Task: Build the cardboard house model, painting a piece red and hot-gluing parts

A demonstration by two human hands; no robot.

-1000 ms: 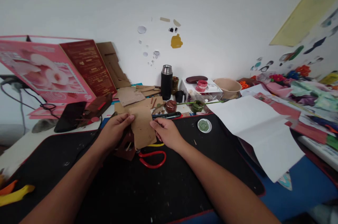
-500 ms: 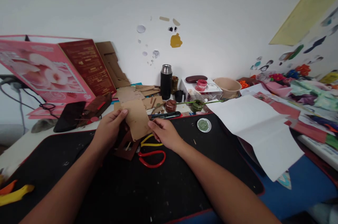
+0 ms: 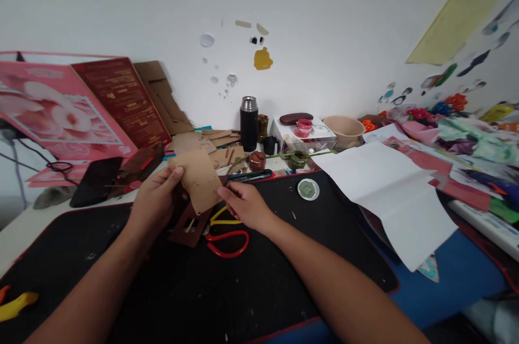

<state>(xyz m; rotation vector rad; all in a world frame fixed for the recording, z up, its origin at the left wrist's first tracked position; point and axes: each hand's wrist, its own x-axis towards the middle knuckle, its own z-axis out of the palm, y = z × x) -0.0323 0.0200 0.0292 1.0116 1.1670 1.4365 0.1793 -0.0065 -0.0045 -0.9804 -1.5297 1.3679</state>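
Between my two hands is a small tan piece of cardboard, tilted and raised above the black mat. My left hand pinches its left edge, thumb on the face toward me. At the lower right edge, my right hand grips it between thumb and fingers. Below the cardboard lie scissors with one red and one yellow handle loop; their blades are hidden. Beside them, partly covered, is a dark brown flat piece with a cut-out and a small pale stick on it.
Behind my hands stand a black thermos, a brown paint jar and a green paint jar. A lid with green paint lies on the mat. White paper covers the right side; a phone lies left.
The whole view has shifted slightly, so things appear a little further left. Both hands keep their hold on the cardboard, which has hardly turned.
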